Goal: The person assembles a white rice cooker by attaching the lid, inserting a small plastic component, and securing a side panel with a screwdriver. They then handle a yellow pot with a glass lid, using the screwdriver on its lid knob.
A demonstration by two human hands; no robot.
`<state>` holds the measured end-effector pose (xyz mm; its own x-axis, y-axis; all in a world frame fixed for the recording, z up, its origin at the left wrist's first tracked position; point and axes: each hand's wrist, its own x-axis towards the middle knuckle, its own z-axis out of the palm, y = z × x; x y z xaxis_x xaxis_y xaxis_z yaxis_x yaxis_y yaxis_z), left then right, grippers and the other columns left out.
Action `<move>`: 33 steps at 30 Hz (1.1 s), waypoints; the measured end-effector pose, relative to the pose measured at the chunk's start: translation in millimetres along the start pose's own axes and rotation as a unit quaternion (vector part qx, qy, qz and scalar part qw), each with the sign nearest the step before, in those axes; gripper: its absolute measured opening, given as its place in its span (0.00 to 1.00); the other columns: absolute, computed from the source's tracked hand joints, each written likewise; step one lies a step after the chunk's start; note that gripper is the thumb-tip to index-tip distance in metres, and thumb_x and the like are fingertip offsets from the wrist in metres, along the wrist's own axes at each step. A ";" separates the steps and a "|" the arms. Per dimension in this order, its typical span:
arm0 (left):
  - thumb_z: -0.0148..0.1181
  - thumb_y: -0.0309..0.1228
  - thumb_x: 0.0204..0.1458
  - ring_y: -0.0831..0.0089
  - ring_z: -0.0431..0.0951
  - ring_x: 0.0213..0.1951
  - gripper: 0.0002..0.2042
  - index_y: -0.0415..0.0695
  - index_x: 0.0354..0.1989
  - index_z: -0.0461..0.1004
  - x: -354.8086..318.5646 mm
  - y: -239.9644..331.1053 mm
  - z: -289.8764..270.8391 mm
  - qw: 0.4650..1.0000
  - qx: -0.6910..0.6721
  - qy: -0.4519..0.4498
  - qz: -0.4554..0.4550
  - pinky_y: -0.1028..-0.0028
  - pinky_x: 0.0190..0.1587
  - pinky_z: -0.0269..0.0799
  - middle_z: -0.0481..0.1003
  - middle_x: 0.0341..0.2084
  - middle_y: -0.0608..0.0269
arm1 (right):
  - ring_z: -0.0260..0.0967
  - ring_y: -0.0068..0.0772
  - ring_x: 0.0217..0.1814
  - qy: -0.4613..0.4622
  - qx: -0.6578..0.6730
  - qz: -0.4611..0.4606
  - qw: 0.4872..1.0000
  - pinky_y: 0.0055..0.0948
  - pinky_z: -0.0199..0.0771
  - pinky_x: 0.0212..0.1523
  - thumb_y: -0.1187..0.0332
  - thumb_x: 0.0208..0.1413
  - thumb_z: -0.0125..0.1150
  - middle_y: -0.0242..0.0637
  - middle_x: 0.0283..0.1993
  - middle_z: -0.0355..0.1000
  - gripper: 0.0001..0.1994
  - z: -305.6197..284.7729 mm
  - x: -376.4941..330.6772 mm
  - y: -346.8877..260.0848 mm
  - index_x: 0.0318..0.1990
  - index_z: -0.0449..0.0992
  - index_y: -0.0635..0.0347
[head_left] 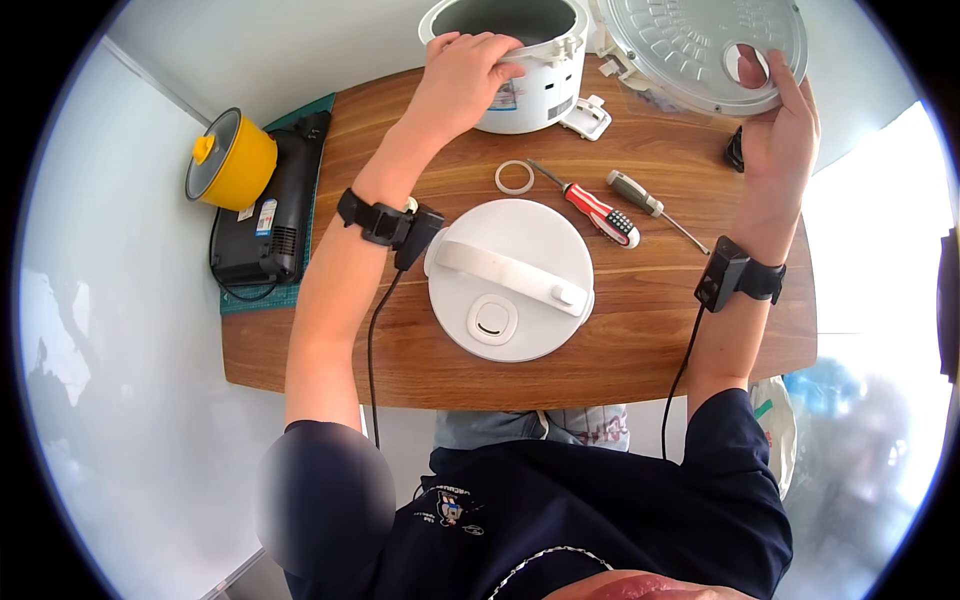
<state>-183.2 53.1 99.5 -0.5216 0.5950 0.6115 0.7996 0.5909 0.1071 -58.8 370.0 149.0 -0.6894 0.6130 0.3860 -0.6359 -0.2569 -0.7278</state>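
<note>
At the far edge of the table stands a white rice cooker body (545, 95), its round opening facing up. My left hand (465, 80) is closed over its near left rim, fingers at the edge. To its right, a round lid panel with a grey metal face (680, 55) is raised and tilted, with a round hole through it. My right hand (780, 130) grips the panel's right edge, and part of a finger shows through the hole. Whether the panel still joins the cooker at the hinge I cannot tell. A white outer lid cover with a handle (545, 240) lies nearer me.
Between the cover and the cooker lie a white ring (499, 178), a red-and-black screwdriver (600, 212) and a grey-handled screwdriver (635, 192). A small white plastic part (590, 120) rests beside the cooker. At left, a yellow pot (240, 165) sits by a black appliance (250, 250) on a green mat.
</note>
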 end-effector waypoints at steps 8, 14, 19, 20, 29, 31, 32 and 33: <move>0.57 0.29 0.63 0.67 0.78 0.52 0.08 0.50 0.48 0.78 -34.6 -22.6 -39.7 1.000 0.023 -0.015 0.008 0.56 0.71 0.53 0.81 0.41 0.69 | 0.77 0.43 0.57 -0.045 0.012 0.023 0.999 0.33 0.76 0.58 0.77 0.66 0.59 0.49 0.55 0.75 0.15 3.4 -4.5 8.0 0.56 0.72 0.77; 0.53 0.22 0.63 0.63 0.73 0.63 0.14 0.48 0.54 0.77 -60.6 -30.5 -66.0 0.999 0.043 -0.018 0.015 0.61 0.74 0.52 0.77 0.56 0.62 | 0.77 0.40 0.57 -0.079 0.014 0.073 0.994 0.29 0.78 0.54 0.75 0.67 0.58 0.47 0.53 0.76 0.15 31.1 -26.8 10.7 0.57 0.71 0.77; 0.50 0.17 0.59 0.64 0.74 0.61 0.22 0.50 0.59 0.75 -73.0 -20.2 -73.2 0.996 -0.065 0.062 -0.027 0.60 0.71 0.57 0.78 0.56 0.63 | 0.77 0.36 0.56 -0.129 -0.008 0.091 0.987 0.27 0.78 0.52 0.73 0.68 0.58 0.45 0.53 0.76 0.16 48.5 -43.4 15.9 0.57 0.71 0.75; 0.49 0.16 0.57 0.64 0.75 0.61 0.24 0.49 0.61 0.74 -73.7 -16.6 -74.3 0.987 -0.130 0.080 -0.052 0.62 0.69 0.60 0.78 0.56 0.62 | 0.77 0.35 0.55 -0.145 -0.014 0.087 0.985 0.26 0.78 0.51 0.74 0.68 0.59 0.45 0.53 0.76 0.15 54.5 -44.5 16.0 0.57 0.71 0.75; 0.59 0.25 0.55 0.66 0.77 0.55 0.21 0.42 0.59 0.73 -79.6 -23.6 -76.4 0.944 -0.317 0.040 -0.086 0.69 0.56 0.71 0.78 0.54 0.54 | 0.80 0.24 0.38 -0.251 -0.079 0.039 0.964 0.18 0.83 0.30 0.71 0.66 0.60 0.38 0.42 0.79 0.18 140.9 -43.0 7.7 0.59 0.70 0.70; 0.66 0.29 0.54 0.65 0.78 0.52 0.22 0.42 0.58 0.73 -84.2 -25.5 -72.5 0.944 -0.315 0.066 -0.068 0.68 0.54 0.73 0.79 0.53 0.54 | 0.81 0.25 0.38 -0.284 -0.063 0.023 0.956 0.18 0.83 0.31 0.72 0.66 0.60 0.39 0.42 0.79 0.17 147.4 -42.9 9.5 0.59 0.70 0.69; 0.69 0.32 0.54 0.65 0.79 0.51 0.23 0.41 0.58 0.74 -84.9 -24.1 -70.5 0.943 -0.314 0.093 -0.056 0.68 0.52 0.74 0.79 0.52 0.54 | 0.81 0.25 0.38 -0.301 -0.055 0.016 0.952 0.18 0.83 0.31 0.72 0.66 0.60 0.39 0.43 0.79 0.17 150.4 -44.0 10.0 0.59 0.70 0.69; 0.72 0.34 0.53 0.65 0.79 0.50 0.24 0.41 0.58 0.74 -82.2 -21.6 -66.9 0.939 -0.319 0.120 -0.040 0.67 0.51 0.75 0.79 0.52 0.54 | 0.80 0.25 0.37 -0.299 -0.073 -0.001 0.952 0.19 0.84 0.31 0.71 0.66 0.61 0.40 0.44 0.79 0.17 153.1 -46.1 5.5 0.58 0.70 0.69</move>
<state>-137.8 -45.0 99.4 -0.5665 0.3778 0.7323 0.8164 0.1364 0.5611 -83.6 225.9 214.0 -0.7901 0.0680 0.6092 -0.6126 -0.1221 -0.7809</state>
